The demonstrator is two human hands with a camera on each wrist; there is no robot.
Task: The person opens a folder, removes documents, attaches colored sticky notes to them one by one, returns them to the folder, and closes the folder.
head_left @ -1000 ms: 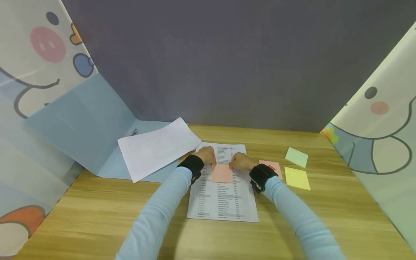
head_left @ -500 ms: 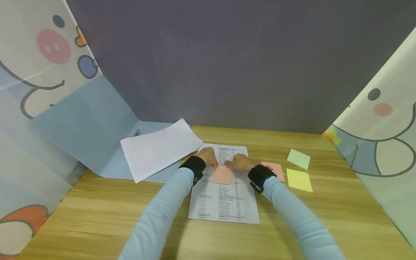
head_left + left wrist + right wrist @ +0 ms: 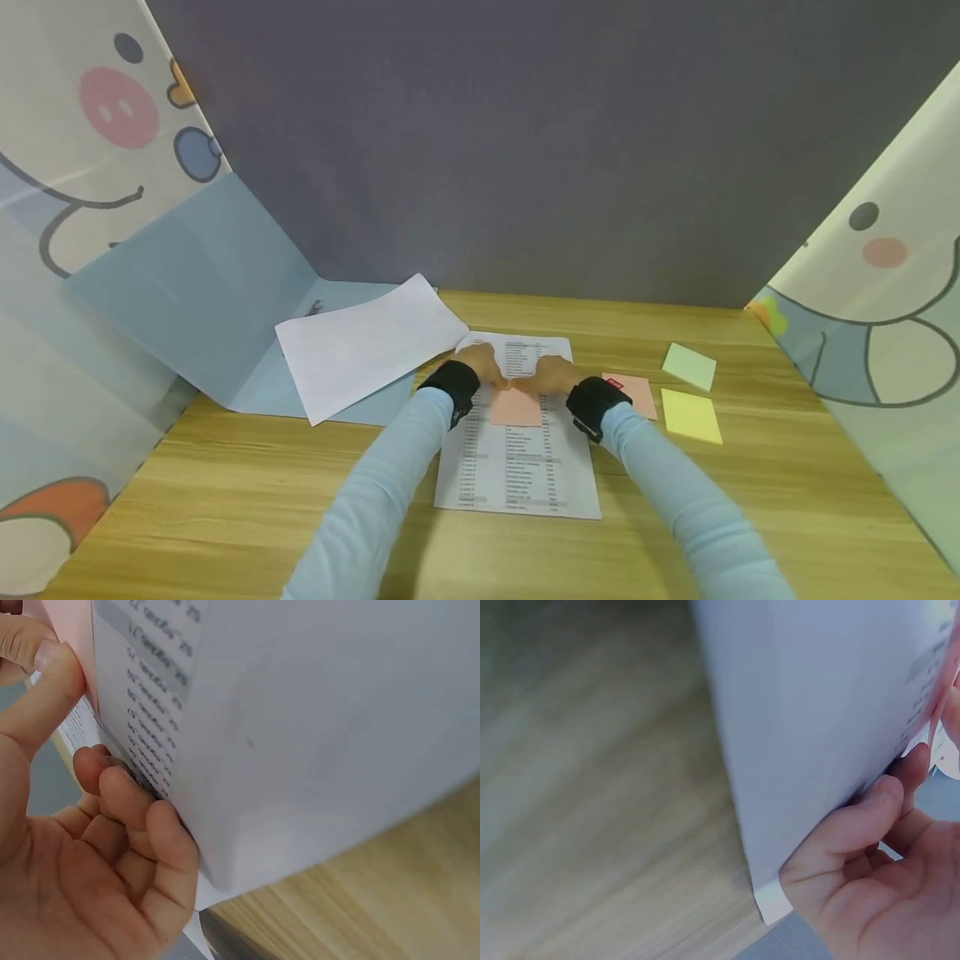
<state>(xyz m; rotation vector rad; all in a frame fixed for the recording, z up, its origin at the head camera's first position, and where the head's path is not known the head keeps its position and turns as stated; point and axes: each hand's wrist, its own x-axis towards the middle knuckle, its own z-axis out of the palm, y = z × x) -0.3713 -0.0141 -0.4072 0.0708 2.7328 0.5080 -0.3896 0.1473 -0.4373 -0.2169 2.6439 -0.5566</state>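
A pink sticky note (image 3: 516,408) lies on a printed sheet (image 3: 517,483) with columns of small text. My left hand (image 3: 480,363) and right hand (image 3: 553,375) meet at the note's upper edge. In the left wrist view, my left thumb (image 3: 52,694) presses at the note's edge, touching a fingertip of the other hand, while the remaining fingers (image 3: 139,799) lie loosely bent against the sheet. In the right wrist view my right fingers (image 3: 847,829) rest bent on the paper; its thumb tip is mostly out of frame. Neither hand appears to grip anything.
An open blue folder (image 3: 202,283) stands at the left, with white paper (image 3: 367,342) lying partly over it and the metal clip (image 3: 315,307) showing. To the right are a pink pad (image 3: 633,392), a yellow pad (image 3: 692,416) and a green pad (image 3: 689,367). A dark wall (image 3: 525,150) rises behind.
Both hands have slid inward along the note's upper edge, from its two corners to the middle, where they now touch. The note and the sheet stay in place.
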